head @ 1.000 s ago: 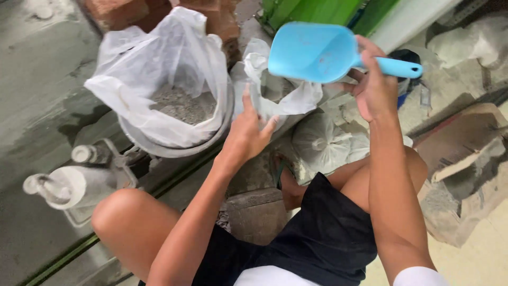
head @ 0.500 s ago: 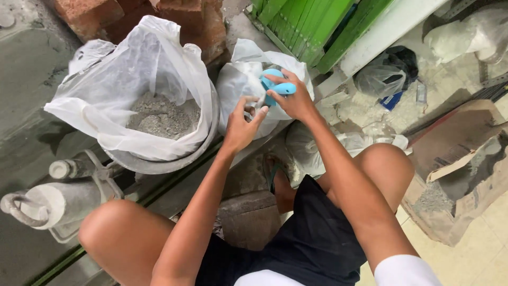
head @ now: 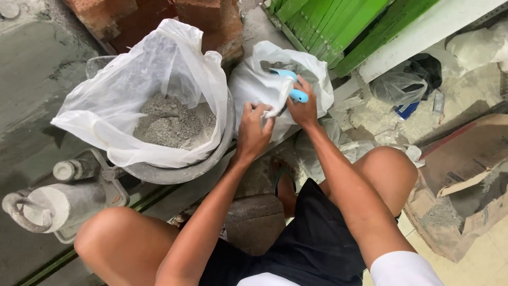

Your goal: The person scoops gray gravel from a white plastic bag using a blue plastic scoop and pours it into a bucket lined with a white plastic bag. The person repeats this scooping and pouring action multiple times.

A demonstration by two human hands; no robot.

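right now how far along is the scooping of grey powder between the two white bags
Done: the big bag in the metal basin already holds a heap of grey powder. In hand: the right hand has the blue scoop dug into the small bag, whose rim the left hand pinches open. Left: I cannot tell how much powder remains in the small bag.

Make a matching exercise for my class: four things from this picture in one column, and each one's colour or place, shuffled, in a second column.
1. scoop
2. left hand
3. basin
4. bricks

A. red, behind the bags
B. blue, dipped into the small bag
C. gripping the small bag's rim
D. lined with a large bag of grey powder

Pairs: 1-B, 2-C, 3-D, 4-A
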